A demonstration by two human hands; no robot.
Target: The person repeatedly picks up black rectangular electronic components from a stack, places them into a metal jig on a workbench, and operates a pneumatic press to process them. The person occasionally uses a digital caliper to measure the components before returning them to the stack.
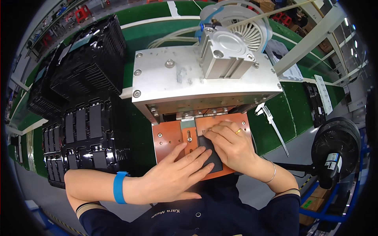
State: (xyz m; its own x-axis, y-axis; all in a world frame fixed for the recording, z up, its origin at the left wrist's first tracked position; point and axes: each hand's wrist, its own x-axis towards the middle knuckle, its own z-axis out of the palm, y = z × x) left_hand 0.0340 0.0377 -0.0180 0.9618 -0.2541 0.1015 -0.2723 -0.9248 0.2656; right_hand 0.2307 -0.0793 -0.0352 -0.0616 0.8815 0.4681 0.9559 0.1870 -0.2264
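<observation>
A flat black rectangular piece (215, 160) lies on the orange-brown base plate (167, 142) in front of a metal press. My left hand (167, 177) rests over its left side, fingers stretched out and spread across its surface. At its far edge my right hand (235, 148) has thumb and fingers drawn together in a pinch on the piece. The fingertips partly hide that edge. Left of the piece, a slotted orange block (189, 137) with a screw is fixed on the plate. The metal press frame (173, 84) stands just beyond, with a pneumatic cylinder (226, 53) on top.
Stacked black trays (88, 59) stand on the left, and nearer trays (84, 137) hold several flat black pieces. At right are a caliper (273, 128) on the green mat (291, 98) and a black fan (334, 149). A large white reel (256, 33) sits behind the press.
</observation>
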